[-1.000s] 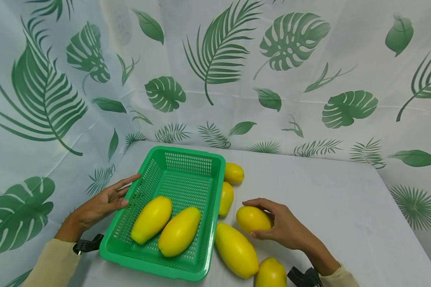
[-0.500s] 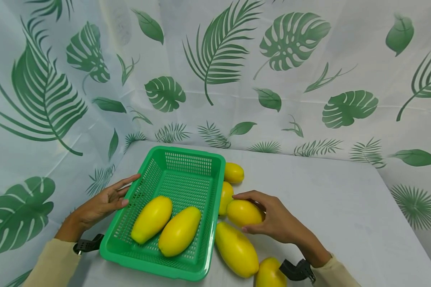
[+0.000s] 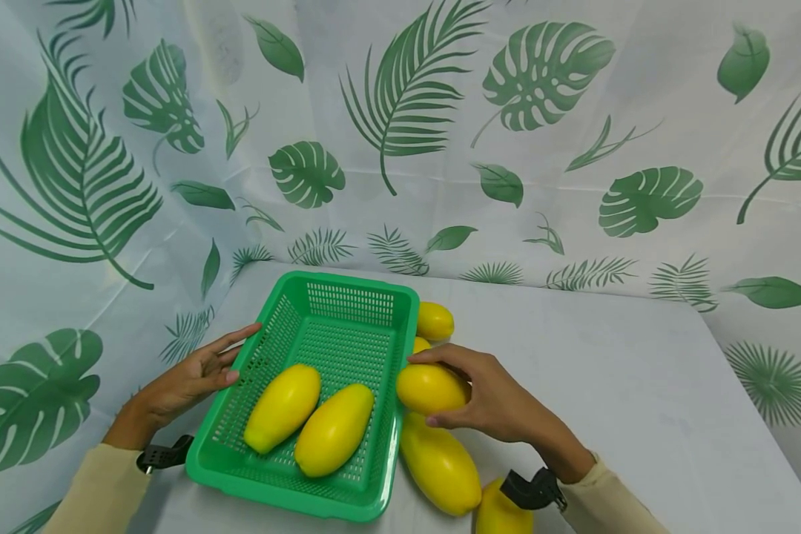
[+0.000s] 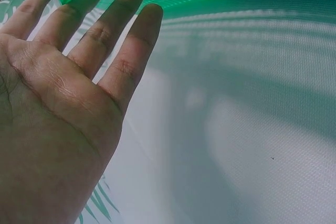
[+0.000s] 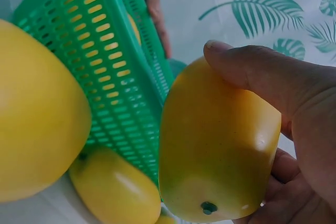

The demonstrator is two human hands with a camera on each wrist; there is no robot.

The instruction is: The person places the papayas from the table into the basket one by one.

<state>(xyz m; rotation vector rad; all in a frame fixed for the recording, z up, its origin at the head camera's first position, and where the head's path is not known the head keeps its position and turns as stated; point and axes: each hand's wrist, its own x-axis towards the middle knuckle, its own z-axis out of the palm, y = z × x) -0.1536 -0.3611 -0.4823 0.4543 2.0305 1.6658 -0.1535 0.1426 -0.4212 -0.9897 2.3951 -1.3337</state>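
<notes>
My right hand (image 3: pixel 497 393) grips a yellow mango (image 3: pixel 430 389) between thumb and fingers, right at the right rim of a green plastic basket (image 3: pixel 300 508). In the right wrist view, the held mango (image 5: pixel 218 145) shows a small dark stem end and a greenish tint. My left hand (image 3: pixel 196 378) rests on the basket's left side, thumb at the rim; in the left wrist view its straight fingers (image 4: pixel 134 51) touch the slotted outer wall. Inside the basket lie two long yellow papaya-like fruits, the left one (image 3: pixel 282 408) and the right one (image 3: pixel 334 430).
Right of the basket lie a large yellow fruit (image 3: pixel 440 467), a smaller one (image 3: pixel 503 512) at the front edge of view, and one (image 3: pixel 435 321) at the back. Another (image 3: pixel 421 344) is mostly hidden behind my right hand. A leaf-print curtain (image 3: pixel 427 208) rises behind the white table (image 3: pixel 607 356).
My right hand has moved left with the mango, from over the table to the basket's right rim. The left hand and the basket have stayed in place.
</notes>
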